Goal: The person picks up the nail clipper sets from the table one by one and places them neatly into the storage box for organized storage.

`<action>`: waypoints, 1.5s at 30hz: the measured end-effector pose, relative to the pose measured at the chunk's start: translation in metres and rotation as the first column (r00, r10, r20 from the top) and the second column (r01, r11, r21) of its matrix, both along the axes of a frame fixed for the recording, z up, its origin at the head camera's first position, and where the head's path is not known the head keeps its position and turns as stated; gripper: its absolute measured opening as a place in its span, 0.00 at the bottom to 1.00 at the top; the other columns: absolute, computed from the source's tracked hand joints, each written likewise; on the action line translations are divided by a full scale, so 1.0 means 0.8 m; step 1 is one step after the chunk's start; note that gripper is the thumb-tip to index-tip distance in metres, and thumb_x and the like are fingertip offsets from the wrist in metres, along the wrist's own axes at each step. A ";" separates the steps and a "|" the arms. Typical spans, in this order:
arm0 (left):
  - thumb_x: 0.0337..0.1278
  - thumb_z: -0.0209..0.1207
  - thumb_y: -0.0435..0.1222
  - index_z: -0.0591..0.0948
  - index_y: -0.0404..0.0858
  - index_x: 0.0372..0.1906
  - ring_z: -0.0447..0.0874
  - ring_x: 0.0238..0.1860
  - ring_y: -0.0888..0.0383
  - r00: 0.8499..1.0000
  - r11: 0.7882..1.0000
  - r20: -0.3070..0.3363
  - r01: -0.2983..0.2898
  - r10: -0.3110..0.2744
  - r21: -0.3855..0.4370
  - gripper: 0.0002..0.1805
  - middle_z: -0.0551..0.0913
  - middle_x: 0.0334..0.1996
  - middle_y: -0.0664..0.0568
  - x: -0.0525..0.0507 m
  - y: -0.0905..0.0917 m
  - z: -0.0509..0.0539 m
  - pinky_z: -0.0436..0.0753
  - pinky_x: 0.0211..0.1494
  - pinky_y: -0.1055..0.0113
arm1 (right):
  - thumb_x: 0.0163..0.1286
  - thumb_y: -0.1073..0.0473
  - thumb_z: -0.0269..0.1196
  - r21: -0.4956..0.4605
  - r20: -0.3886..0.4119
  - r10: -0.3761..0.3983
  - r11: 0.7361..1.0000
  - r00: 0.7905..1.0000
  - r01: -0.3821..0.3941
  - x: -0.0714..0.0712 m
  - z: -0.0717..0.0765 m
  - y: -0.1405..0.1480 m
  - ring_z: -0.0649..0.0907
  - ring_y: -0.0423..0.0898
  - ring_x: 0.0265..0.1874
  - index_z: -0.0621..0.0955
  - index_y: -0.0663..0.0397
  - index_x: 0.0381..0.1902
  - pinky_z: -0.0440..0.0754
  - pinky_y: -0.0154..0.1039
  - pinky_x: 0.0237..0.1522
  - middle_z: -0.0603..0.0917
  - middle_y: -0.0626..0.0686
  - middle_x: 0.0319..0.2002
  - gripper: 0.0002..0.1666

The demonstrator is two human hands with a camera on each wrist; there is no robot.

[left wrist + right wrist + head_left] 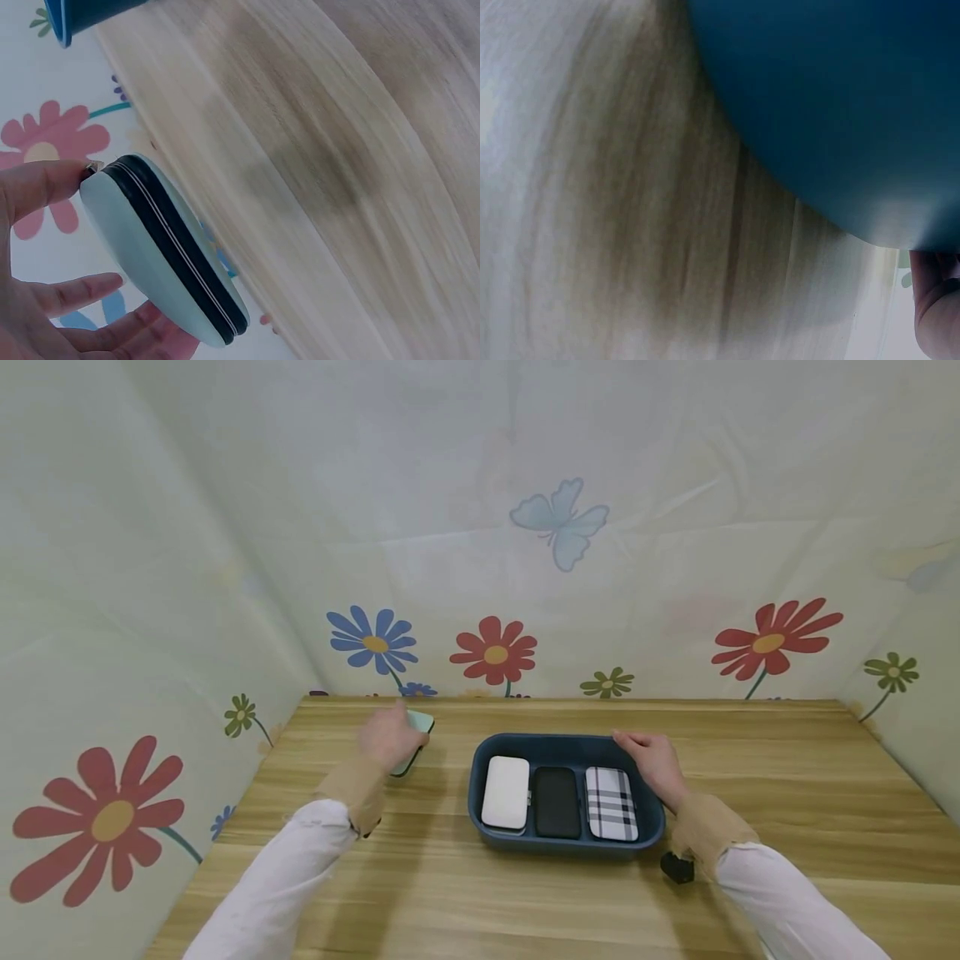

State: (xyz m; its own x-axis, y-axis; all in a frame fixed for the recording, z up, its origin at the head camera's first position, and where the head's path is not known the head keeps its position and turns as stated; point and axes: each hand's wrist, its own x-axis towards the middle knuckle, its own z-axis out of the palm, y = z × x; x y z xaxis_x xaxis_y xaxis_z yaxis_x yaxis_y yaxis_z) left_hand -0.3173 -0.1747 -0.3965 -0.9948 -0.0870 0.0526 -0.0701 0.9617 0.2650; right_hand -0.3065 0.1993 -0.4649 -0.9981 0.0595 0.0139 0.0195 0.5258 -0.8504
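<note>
To the left of a dark-blue bin (573, 850), my left hand (388, 739) holds a mint-green zip case (422, 722) above the wooden table. The left wrist view shows the thumb at the zipper end of the case (124, 240) and the other fingers along its far side; a black band with the zip runs round its edge. At the bin's right back corner, my right hand (654, 764) grips the rim. Inside the bin lie a white case (506, 792), a black case (557, 802) and a plaid case (611, 803), side by side.
The wood-grain table (450, 902) ends at the back against a pale curtain (420, 568) printed with flowers and a butterfly. The curtain also stands along the left and right sides. In the right wrist view, the bin's outer wall (832, 112) fills the upper right.
</note>
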 end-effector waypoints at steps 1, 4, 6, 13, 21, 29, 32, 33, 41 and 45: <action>0.37 0.59 0.48 0.67 0.38 0.57 0.77 0.37 0.47 1.000 1.000 -0.001 0.005 -0.005 -0.001 0.36 0.78 0.40 0.39 0.001 0.003 0.001 0.76 0.30 0.57 | 0.64 0.42 0.50 0.000 0.002 0.000 1.000 1.000 0.000 0.000 0.000 0.000 0.69 0.58 0.58 0.73 0.64 0.54 0.65 0.53 0.58 0.73 0.63 0.55 0.32; 0.37 0.59 0.48 0.66 0.39 0.58 0.77 0.38 0.47 1.000 1.000 -0.006 0.010 -0.010 -0.002 0.37 0.78 0.41 0.39 0.001 0.011 0.003 0.76 0.33 0.55 | 0.65 0.44 0.50 0.003 0.003 0.002 1.000 1.000 -0.002 0.000 0.001 0.000 0.69 0.58 0.58 0.73 0.64 0.54 0.65 0.54 0.58 0.73 0.63 0.55 0.30; 0.36 0.59 0.48 0.66 0.39 0.58 0.77 0.39 0.47 1.000 1.000 -0.013 0.013 -0.013 -0.001 0.37 0.79 0.41 0.40 0.002 0.015 0.004 0.77 0.34 0.54 | 0.65 0.44 0.50 0.001 0.008 0.007 1.000 1.000 -0.007 0.001 0.001 0.000 0.68 0.58 0.58 0.73 0.64 0.54 0.65 0.54 0.58 0.72 0.63 0.55 0.31; 0.35 0.60 0.49 0.62 0.39 0.63 0.78 0.43 0.46 0.999 0.999 -0.029 0.041 -0.041 -0.014 0.43 0.79 0.45 0.40 0.004 0.030 0.009 0.78 0.39 0.53 | 0.64 0.40 0.49 -0.005 0.009 0.006 1.000 1.000 -0.006 0.001 0.001 0.000 0.68 0.58 0.58 0.72 0.64 0.55 0.65 0.54 0.58 0.72 0.63 0.55 0.35; 0.34 0.61 0.50 0.67 0.38 0.56 0.78 0.38 0.47 0.997 0.998 -0.047 0.053 -0.054 -0.015 0.38 0.80 0.38 0.40 0.010 0.050 0.013 0.77 0.34 0.55 | 0.64 0.40 0.50 -0.006 0.013 0.002 1.000 1.000 -0.002 -0.001 -0.001 0.000 0.68 0.58 0.58 0.73 0.63 0.54 0.65 0.54 0.58 0.72 0.63 0.55 0.34; 0.33 0.61 0.50 0.68 0.40 0.55 0.78 0.34 0.49 0.997 0.998 -0.049 0.058 -0.058 -0.003 0.37 0.80 0.36 0.42 0.011 0.067 0.015 0.76 0.31 0.58 | 0.63 0.39 0.49 0.000 0.019 0.004 1.000 1.000 -0.004 -0.001 -0.001 0.000 0.68 0.58 0.59 0.72 0.63 0.55 0.64 0.54 0.58 0.72 0.63 0.56 0.35; 0.33 0.62 0.50 0.69 0.41 0.54 0.78 0.34 0.49 0.997 0.998 -0.055 0.060 -0.060 -0.004 0.36 0.80 0.36 0.42 0.011 0.073 0.016 0.76 0.30 0.58 | 0.63 0.39 0.49 -0.003 0.019 0.008 1.000 1.000 -0.008 -0.001 -0.001 0.001 0.68 0.58 0.59 0.72 0.63 0.55 0.64 0.54 0.58 0.72 0.63 0.56 0.36; 0.34 0.62 0.50 0.70 0.41 0.53 0.78 0.34 0.49 0.997 0.998 -0.056 0.062 -0.062 -0.003 0.35 0.80 0.35 0.43 0.011 0.074 0.017 0.76 0.30 0.58 | 0.63 0.39 0.49 -0.007 0.018 0.007 1.000 1.000 -0.007 -0.001 -0.001 0.000 0.68 0.58 0.59 0.72 0.63 0.55 0.64 0.54 0.58 0.72 0.63 0.56 0.36; 0.34 0.62 0.51 0.70 0.41 0.50 0.75 0.27 0.53 0.998 0.998 -0.025 0.060 -0.060 0.015 0.33 0.79 0.31 0.45 0.013 0.087 0.019 0.72 0.23 0.62 | 0.64 0.39 0.49 -0.008 0.014 0.007 1.000 1.000 -0.007 -0.001 -0.002 0.000 0.68 0.58 0.58 0.72 0.63 0.55 0.64 0.54 0.58 0.72 0.63 0.55 0.35; 0.34 0.63 0.52 0.70 0.41 0.52 0.76 0.27 0.53 0.998 0.998 -0.017 0.062 -0.062 0.033 0.35 0.79 0.32 0.45 0.014 0.095 0.021 0.72 0.23 0.63 | 0.64 0.39 0.49 -0.009 0.012 0.011 1.000 1.000 -0.010 -0.001 -0.002 0.000 0.68 0.58 0.58 0.72 0.63 0.55 0.65 0.54 0.58 0.72 0.63 0.55 0.35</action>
